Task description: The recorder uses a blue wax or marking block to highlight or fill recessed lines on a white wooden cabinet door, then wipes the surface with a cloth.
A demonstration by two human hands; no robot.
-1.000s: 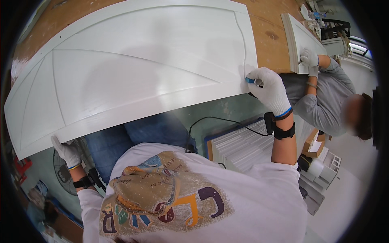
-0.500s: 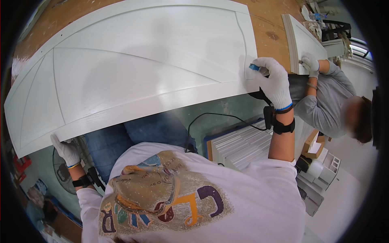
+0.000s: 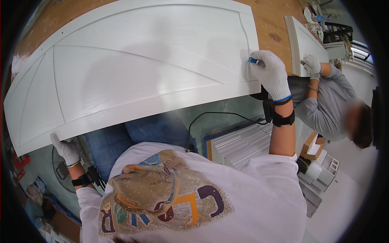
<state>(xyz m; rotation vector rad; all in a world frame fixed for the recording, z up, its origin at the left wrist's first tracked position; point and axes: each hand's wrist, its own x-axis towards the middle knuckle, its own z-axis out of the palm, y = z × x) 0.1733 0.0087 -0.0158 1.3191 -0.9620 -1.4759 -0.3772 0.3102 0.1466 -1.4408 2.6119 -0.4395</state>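
Observation:
A long white panel (image 3: 133,77) with raised frame strips and slanting grooves lies before me on a brown worktop (image 3: 269,24). My left hand (image 3: 67,150), in a white knit glove, grips the panel's near edge toward its left end, its thumb at the edge and the other fingers partly hidden. At the right end, my gloved right hand (image 3: 271,73) pinches a small blue piece (image 3: 253,60) between thumb and fingers. That piece is at the curved groove near the panel's right edge; its exact kind is too small to make out, and I cannot tell whether it touches the surface.
To the right, a co-worker in grey (image 3: 332,93) has gloved hands at another white panel (image 3: 306,42). Below the worktop are a stack of white boards (image 3: 243,146), a black cable (image 3: 214,113) and a floor fan (image 3: 60,166). An open cardboard box (image 3: 313,148) sits at right.
My right hand has risen slightly farther over the panel with the blue piece, which has shifted up. The panel has moved slightly to the right. My left hand has stayed nearly still.

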